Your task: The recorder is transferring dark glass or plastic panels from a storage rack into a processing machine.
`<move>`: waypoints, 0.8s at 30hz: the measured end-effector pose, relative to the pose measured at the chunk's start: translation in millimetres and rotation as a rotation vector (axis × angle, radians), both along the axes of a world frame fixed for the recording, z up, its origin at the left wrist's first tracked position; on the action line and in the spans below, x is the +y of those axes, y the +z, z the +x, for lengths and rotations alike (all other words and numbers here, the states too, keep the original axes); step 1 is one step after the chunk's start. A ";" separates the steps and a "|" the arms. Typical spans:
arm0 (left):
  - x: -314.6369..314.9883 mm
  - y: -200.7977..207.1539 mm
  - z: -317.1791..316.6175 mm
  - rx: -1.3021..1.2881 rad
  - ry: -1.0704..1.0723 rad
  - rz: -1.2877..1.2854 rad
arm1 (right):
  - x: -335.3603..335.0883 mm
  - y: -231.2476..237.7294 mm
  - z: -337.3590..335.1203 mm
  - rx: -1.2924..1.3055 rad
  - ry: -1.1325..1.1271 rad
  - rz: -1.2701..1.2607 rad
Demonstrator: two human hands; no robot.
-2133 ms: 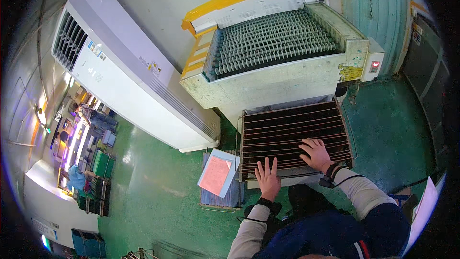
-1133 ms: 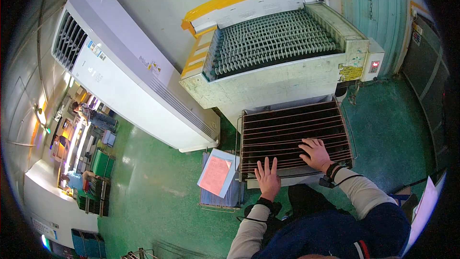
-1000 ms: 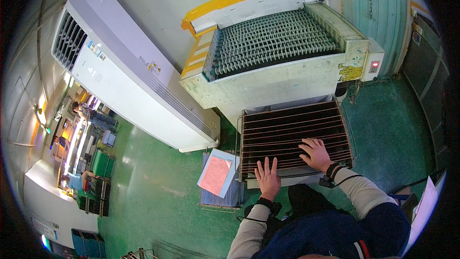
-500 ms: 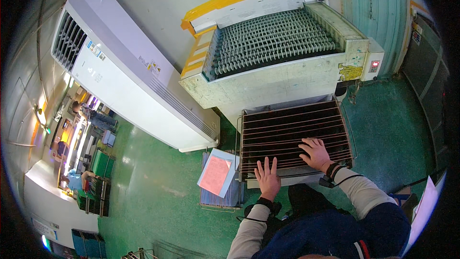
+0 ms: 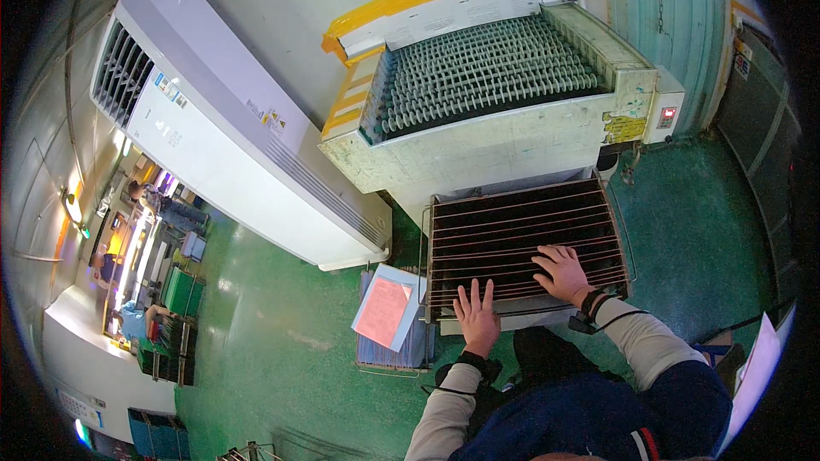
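both hands lie flat and open, palms down, gripping nothing. left hand (image 5: 477, 318) rests on the near edge of the slatted rack (image 5: 523, 239), fingers spread toward 12 o'clock. right hand (image 5: 562, 271) lies further in, at 2 o'clock from the left, fingers splayed across the dark slats. the rack sits directly below the outfeed of the roller conveyor machine (image 5: 491, 111), at 12 o'clock from the person. judgement: keep palms level and pressure even so the thin slats stay seated; avoid catching fingertips in gaps. a pink sheet (image 5: 386, 312) lies on a wire cart at 9 o'clock.
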State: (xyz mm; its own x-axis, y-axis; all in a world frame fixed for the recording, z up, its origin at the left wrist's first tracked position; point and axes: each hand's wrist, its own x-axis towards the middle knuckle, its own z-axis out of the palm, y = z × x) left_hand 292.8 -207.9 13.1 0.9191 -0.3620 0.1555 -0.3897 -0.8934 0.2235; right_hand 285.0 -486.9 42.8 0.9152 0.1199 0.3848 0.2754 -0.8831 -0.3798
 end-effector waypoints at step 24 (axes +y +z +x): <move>-1.1 7.4 -1.6 0.062 0.003 0.001 | -2.2 -3.3 0.5 0.029 0.007 0.002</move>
